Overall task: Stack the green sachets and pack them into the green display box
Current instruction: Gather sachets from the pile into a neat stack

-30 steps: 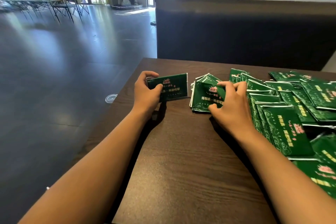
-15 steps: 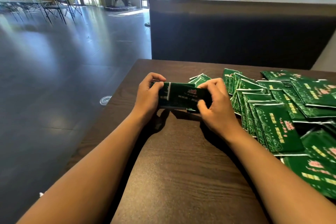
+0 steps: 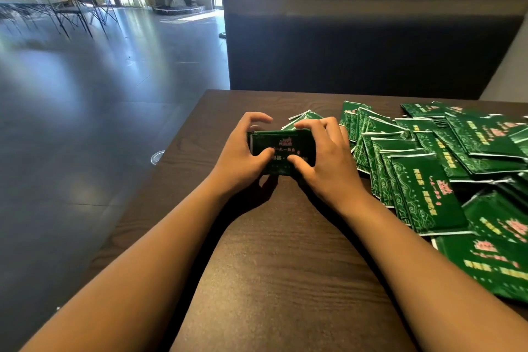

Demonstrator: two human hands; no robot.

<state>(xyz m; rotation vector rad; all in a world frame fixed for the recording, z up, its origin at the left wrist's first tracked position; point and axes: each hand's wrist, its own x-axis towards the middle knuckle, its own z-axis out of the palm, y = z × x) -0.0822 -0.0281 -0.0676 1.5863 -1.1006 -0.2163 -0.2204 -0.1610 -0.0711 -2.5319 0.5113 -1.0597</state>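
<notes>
As hands (image 3: 285,157) grip, flat glossy sachets (image 3: 281,146)

Both bare forearms reach forward from the bottom edge and converge toward the middle. The left hand (image 3: 243,151) has its back turned up, its thumb laid flat toward the right and its fingers curled over the far side, with the forefinger lifted and hooked. The right hand (image 3: 325,157) mirrors it just beside, its back up, its thumb pointing left until it nearly meets the left thumb, its fingers bent over the far edge. Between them the two hands grip a stack of sachets (image 3: 281,146)
</notes>
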